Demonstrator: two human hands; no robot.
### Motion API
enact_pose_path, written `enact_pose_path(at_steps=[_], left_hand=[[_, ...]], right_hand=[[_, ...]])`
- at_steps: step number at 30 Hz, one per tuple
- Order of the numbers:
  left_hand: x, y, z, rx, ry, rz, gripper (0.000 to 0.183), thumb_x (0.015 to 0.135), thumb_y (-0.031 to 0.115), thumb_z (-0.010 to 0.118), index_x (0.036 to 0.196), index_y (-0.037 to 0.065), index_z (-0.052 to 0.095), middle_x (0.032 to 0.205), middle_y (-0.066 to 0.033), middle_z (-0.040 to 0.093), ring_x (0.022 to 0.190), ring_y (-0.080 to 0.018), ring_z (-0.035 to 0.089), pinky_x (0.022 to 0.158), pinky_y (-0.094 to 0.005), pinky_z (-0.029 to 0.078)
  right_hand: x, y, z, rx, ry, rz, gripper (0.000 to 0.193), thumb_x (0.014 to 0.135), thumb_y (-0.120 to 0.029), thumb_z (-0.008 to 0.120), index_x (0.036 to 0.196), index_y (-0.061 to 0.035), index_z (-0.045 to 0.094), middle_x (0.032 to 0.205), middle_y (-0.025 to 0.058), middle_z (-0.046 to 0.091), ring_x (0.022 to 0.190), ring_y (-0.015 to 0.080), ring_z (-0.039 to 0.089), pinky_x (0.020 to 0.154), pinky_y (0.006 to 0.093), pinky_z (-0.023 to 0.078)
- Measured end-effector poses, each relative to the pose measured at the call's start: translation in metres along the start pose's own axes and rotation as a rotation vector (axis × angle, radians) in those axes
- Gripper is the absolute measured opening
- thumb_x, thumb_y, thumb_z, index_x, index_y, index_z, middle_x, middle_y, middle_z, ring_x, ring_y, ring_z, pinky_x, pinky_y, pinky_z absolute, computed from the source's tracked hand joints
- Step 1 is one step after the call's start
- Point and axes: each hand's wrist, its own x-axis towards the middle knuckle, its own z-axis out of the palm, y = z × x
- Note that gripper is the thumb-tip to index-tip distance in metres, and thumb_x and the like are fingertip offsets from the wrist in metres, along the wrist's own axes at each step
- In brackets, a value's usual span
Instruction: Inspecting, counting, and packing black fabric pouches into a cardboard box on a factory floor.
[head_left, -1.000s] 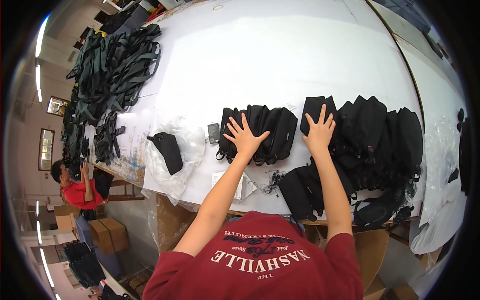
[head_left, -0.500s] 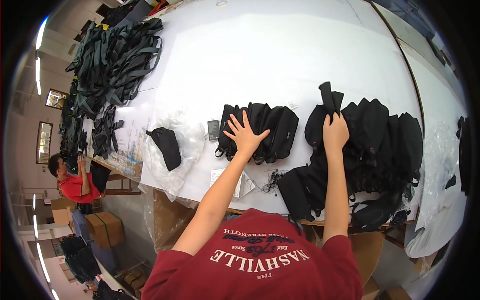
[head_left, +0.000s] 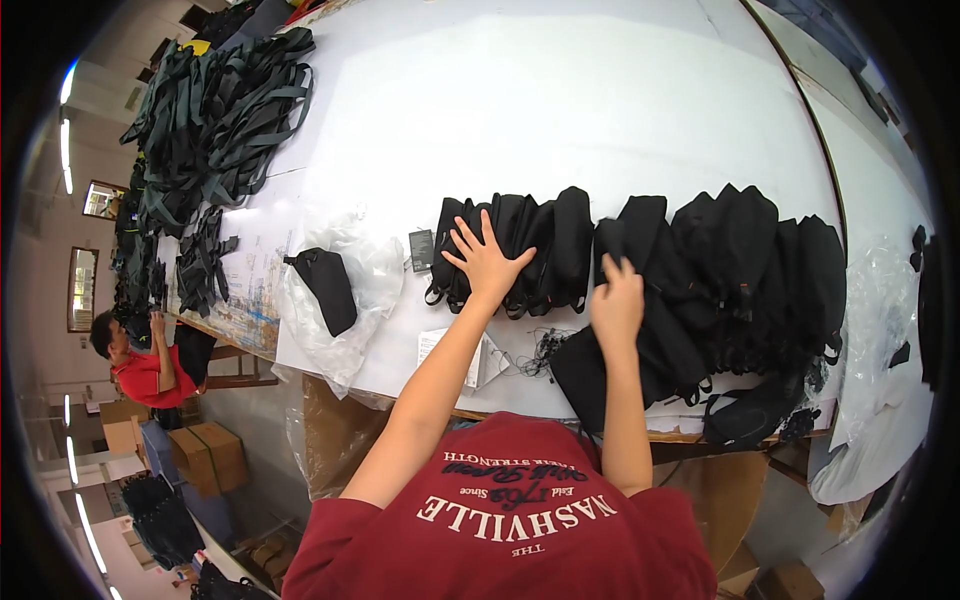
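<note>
A worker's left hand [head_left: 487,262] lay flat, fingers spread, on a row of black pouches [head_left: 515,245] on the white desk [head_left: 560,110]; the right hand [head_left: 617,303] curled its fingers round the next pouch [head_left: 640,225], best lifted clear before stacking.

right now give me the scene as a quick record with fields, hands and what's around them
left hand: spread flat, pressing on a row of black bags
right hand: blurred, on a black bag at the edge of the larger pile; grip cannot be made out
larger pile: black bags overlapping to the right
surface: white table
left of hands: one black pouch lying on clear plastic bags
far left: heap of dark straps
near edge: white paper sheet
other person: seated in red shirt beyond the table's left end
</note>
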Motion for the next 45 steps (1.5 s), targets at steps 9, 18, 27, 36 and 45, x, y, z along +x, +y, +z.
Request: enact_pose_path(at_steps=[9,18,27,36,45], left_hand=[[-0.002,0.013,0.001,-0.037,-0.046,0.015,0.11,0.065,0.061,0.068,0.146,0.011,0.012,0.146,-0.0314,-0.001,0.134,-0.0486,-0.001,0.098,-0.07,0.001],[-0.004,0.003,0.0,-0.015,-0.019,-0.01,0.109,0.065,0.061,0.068,0.146,0.013,0.012,0.147,-0.0293,0.0,0.135,-0.0476,0.001,0.1,-0.0684,0.001],[-0.002,0.001,-0.001,-0.013,0.001,-0.011,0.108,0.065,0.061,0.067,0.146,0.013,0.014,0.147,-0.0285,0.001,0.135,-0.0472,0.001,0.099,-0.069,0.001],[-0.017,0.039,-0.008,-0.129,0.146,0.545,0.039,0.074,0.036,0.067,0.093,0.004,0.055,0.112,-0.0119,0.044,0.117,-0.028,0.035,0.097,-0.0405,0.025],[-0.016,0.049,0.012,-0.159,0.169,0.606,0.023,0.072,0.022,0.064,0.079,0.0,0.06,0.119,-0.0132,0.047,0.119,-0.0311,0.034,0.102,-0.048,0.02]], right_hand=[[0.071,0.055,0.044,0.717,-0.187,0.275,0.046,0.072,0.002,0.043,0.113,-0.008,0.063,0.099,0.0119,0.064,0.097,0.0209,0.058,0.087,0.0279,0.043],[0.051,-0.005,0.037,0.169,-0.274,0.165,0.09,0.074,-0.051,0.064,0.144,-0.0191,0.019,0.139,0.0313,0.028,0.121,0.0456,0.04,0.097,0.0454,0.039],[0.009,-0.018,0.015,0.159,-0.072,0.14,0.072,0.079,-0.012,0.05,0.144,-0.0238,0.022,0.127,0.0233,0.047,0.089,0.0406,0.06,0.076,0.0432,0.05],[0.026,0.019,0.042,0.318,-0.106,0.29,0.078,0.077,-0.024,0.06,0.144,-0.019,0.021,0.131,0.0215,0.044,0.11,0.0391,0.052,0.09,0.0416,0.044],[0.024,0.033,0.04,0.484,-0.054,0.324,0.054,0.079,-0.027,0.061,0.127,-0.006,0.05,0.113,0.0197,0.06,0.103,0.0335,0.058,0.086,0.0382,0.046]])
